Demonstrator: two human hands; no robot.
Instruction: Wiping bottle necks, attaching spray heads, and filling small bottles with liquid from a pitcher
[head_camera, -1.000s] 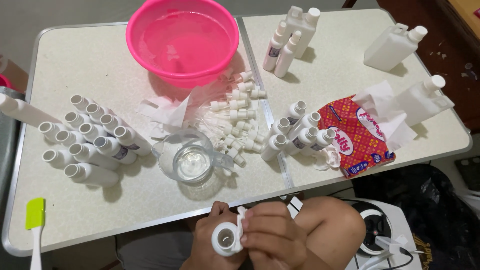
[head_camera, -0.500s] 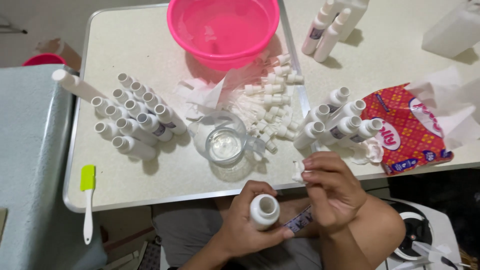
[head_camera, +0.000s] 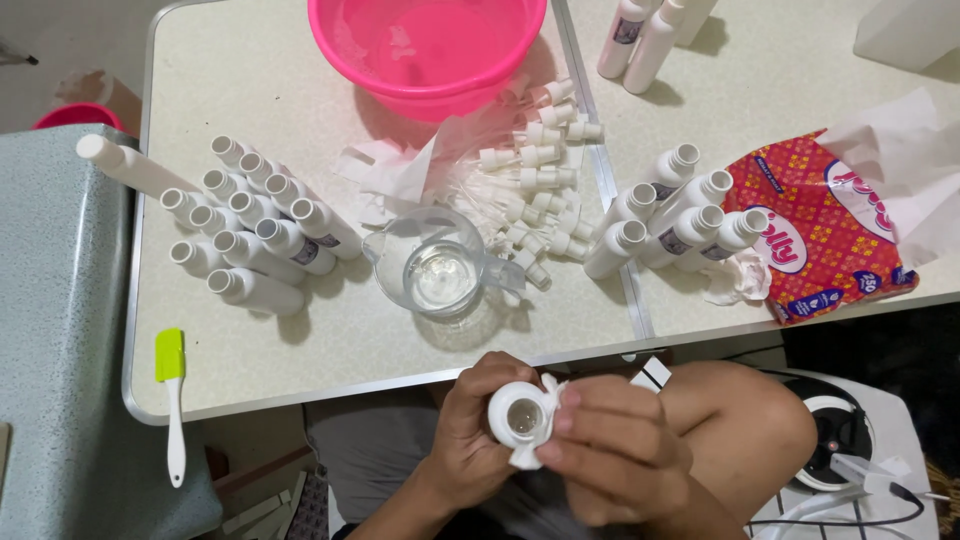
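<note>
While left hand (head_camera: 470, 430) grips white bottle (head_camera: 517, 413); right hand (head_camera: 610, 450) pinches tissue (head_camera: 535, 440) against its mouth.

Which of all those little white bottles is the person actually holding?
The open white bottle in the left hand, below the table edge; the others stand on the table.

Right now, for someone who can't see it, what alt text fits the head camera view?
A left hand holds an open white bottle while the right hand wipes it with tissue, below a table of bottles, a clear jug and pink basin.
</note>
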